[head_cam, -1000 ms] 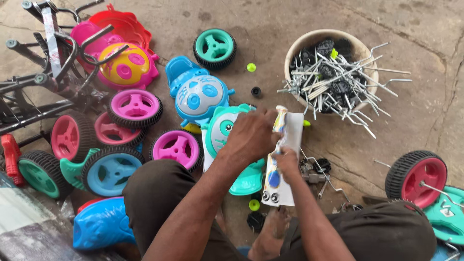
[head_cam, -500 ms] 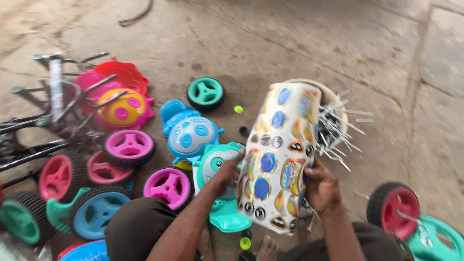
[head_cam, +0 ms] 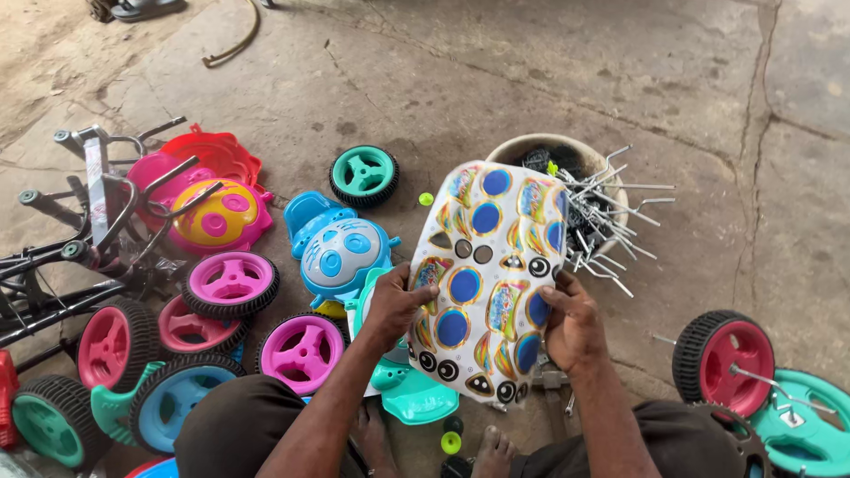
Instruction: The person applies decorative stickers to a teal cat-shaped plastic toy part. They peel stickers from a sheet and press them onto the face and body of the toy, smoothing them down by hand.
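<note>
I hold up a white sticker sheet (head_cam: pixel 490 274) printed with blue circles, eyes and colourful shapes. My left hand (head_cam: pixel 396 305) grips its left edge and my right hand (head_cam: pixel 573 320) grips its right edge. The sheet faces me and hides part of a teal toy face panel (head_cam: pixel 410 389) lying on the floor under it. A blue toy face panel (head_cam: pixel 339 252) lies just left of the sheet.
A round tub (head_cam: pixel 580 190) of metal rods stands behind the sheet. Pink, teal and blue toy wheels (head_cam: pixel 232 285) lie at left near black metal frames (head_cam: pixel 84 239) and a pink-yellow panel (head_cam: pixel 212 217). A red wheel (head_cam: pixel 723 361) lies at right. The floor is cracked concrete.
The sheet was folded narrow and held low over the teal panel; I have lifted and spread it flat. The camera view has tilted up.
</note>
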Demonstrator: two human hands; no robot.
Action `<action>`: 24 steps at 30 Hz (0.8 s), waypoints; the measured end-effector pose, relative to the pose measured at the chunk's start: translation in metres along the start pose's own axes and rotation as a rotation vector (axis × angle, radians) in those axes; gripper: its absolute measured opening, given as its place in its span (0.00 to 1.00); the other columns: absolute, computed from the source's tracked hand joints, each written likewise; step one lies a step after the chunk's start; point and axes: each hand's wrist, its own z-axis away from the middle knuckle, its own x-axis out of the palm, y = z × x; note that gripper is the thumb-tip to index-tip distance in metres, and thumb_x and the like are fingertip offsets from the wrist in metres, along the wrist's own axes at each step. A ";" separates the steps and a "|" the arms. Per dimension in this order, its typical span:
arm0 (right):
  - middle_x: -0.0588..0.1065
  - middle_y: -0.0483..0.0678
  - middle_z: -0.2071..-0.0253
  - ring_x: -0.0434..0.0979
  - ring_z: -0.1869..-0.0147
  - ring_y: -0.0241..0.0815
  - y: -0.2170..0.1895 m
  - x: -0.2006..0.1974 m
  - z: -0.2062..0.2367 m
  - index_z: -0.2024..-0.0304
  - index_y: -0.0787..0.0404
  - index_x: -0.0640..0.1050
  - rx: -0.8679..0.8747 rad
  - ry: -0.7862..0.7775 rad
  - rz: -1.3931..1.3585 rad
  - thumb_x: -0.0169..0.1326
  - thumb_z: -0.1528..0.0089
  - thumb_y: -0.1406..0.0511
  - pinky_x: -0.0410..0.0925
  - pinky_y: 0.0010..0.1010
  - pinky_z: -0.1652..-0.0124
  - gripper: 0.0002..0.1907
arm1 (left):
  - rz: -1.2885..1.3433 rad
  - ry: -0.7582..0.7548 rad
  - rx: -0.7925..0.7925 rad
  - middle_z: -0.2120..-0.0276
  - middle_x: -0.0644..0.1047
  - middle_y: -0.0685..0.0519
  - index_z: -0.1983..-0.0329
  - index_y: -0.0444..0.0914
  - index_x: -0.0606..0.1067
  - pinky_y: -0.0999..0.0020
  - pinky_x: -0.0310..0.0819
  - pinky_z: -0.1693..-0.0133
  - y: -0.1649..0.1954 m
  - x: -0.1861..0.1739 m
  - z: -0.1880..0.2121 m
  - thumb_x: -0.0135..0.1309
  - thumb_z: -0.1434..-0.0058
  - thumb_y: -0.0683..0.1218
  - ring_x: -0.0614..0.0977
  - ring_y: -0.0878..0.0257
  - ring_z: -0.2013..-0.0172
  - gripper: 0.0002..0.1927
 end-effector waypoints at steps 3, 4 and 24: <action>0.78 0.48 0.53 0.80 0.49 0.42 0.002 -0.006 -0.014 0.44 0.64 0.72 -0.045 0.087 0.039 0.61 0.45 0.76 0.73 0.37 0.46 0.26 | -0.050 0.026 0.016 0.63 0.83 0.52 0.55 0.31 0.78 0.71 0.79 0.63 -0.010 -0.005 -0.009 0.64 0.45 0.39 0.82 0.68 0.66 0.15; 0.78 0.49 0.53 0.80 0.51 0.42 0.003 -0.007 -0.018 0.45 0.65 0.72 -0.032 0.124 0.073 0.61 0.46 0.77 0.73 0.38 0.48 0.26 | -0.062 0.035 0.026 0.64 0.83 0.52 0.56 0.31 0.79 0.71 0.78 0.64 -0.012 -0.008 -0.012 0.64 0.44 0.40 0.81 0.69 0.67 0.14; 0.80 0.52 0.57 0.82 0.59 0.42 0.037 -0.005 -0.067 0.53 0.68 0.76 -0.077 0.218 0.249 0.61 0.45 0.76 0.77 0.35 0.54 0.17 | -0.494 0.154 0.044 0.70 0.83 0.49 0.58 0.31 0.81 0.68 0.75 0.67 -0.007 -0.027 -0.043 0.66 0.42 0.46 0.78 0.68 0.71 0.14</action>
